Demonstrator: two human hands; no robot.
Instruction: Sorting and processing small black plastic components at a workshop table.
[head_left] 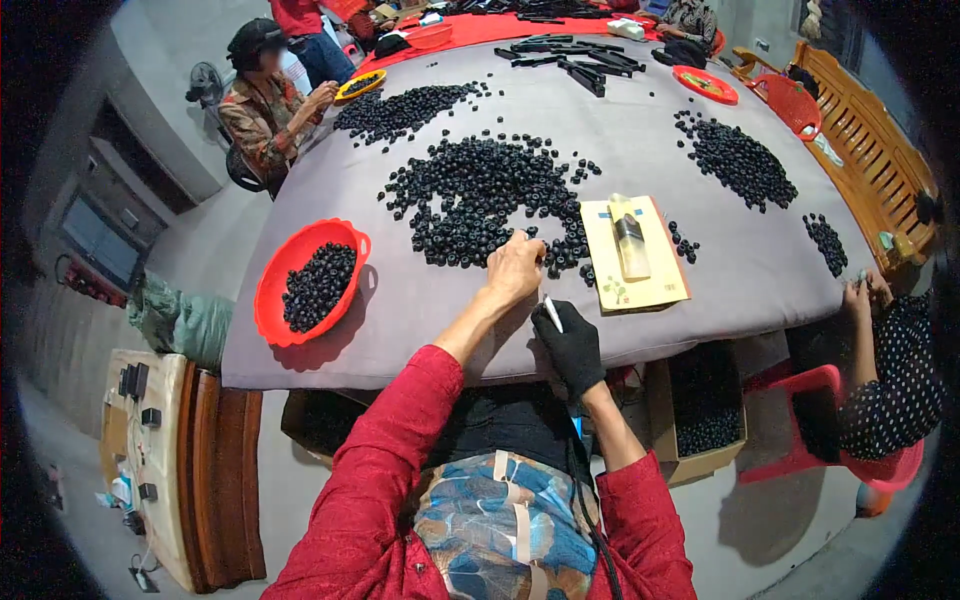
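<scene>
The fingers of the bare left hand (512,270) bend close together at the near edge of a broad pile of black pieces (480,175); whether they pinch one, I cannot tell. Those of the black-gloved right hand (572,350) close around a slim white pen-like tool (553,314). Much seems left to do: the pile spreads loose, while a smaller heap (320,285) sits in the red basket (272,285) to the left; which pieces are finished does not show. They are small, rounded and faintly glossy, like stubby beads. The basket looks plastic, its rim scalloped. The grey worktop (420,335) appears cloth-covered; on a flat yellow booklet (660,288) lies a pale, dark-banded, long object (630,250).
</scene>
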